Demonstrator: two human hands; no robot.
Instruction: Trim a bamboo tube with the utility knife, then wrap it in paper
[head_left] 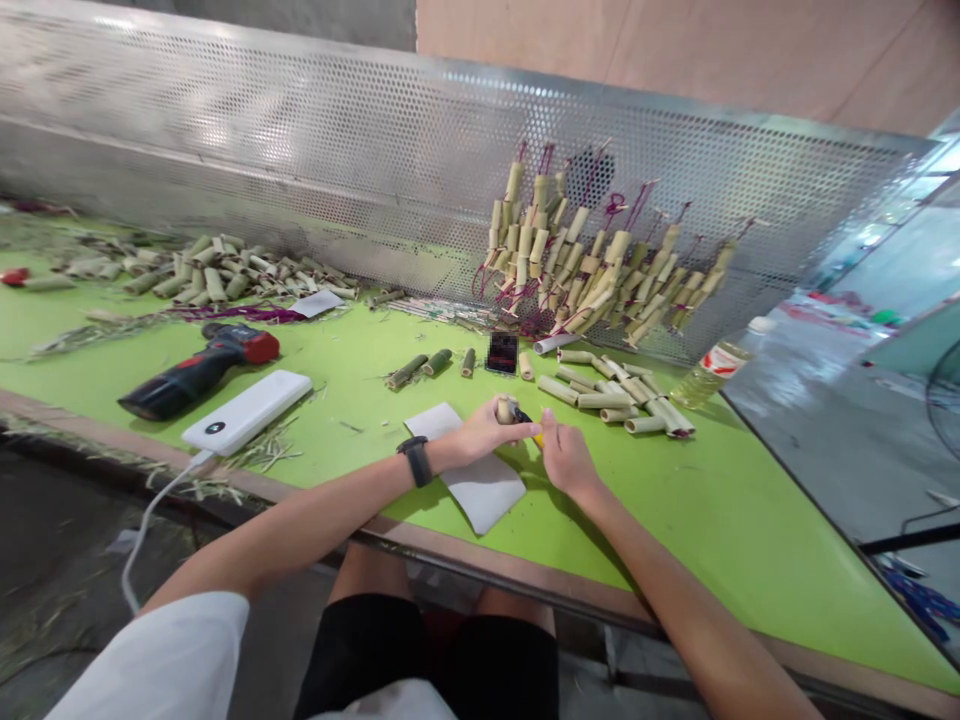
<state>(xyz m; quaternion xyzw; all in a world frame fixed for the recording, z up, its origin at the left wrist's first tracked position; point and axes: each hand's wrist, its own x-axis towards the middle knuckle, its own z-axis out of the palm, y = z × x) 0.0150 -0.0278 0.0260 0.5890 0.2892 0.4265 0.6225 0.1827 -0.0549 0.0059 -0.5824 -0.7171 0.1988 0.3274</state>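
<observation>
My left hand (486,434) is closed round a short bamboo tube (505,408), held upright just above a white sheet (472,478) on the green table (705,520). My right hand (564,456) is closed on a small tool with a black and yellow handle (527,421) and presses it against the tube. A black watch (416,460) sits on my left wrist.
Loose bamboo pieces (615,392) lie right of my hands, three more (427,366) beside a phone (502,351). Strung bamboo bundles (592,262) lean on the perforated metal wall (315,170). A drill (196,370), a white power bank (247,411), a plastic bottle (712,372) and a bamboo pile (210,272) are also on the table.
</observation>
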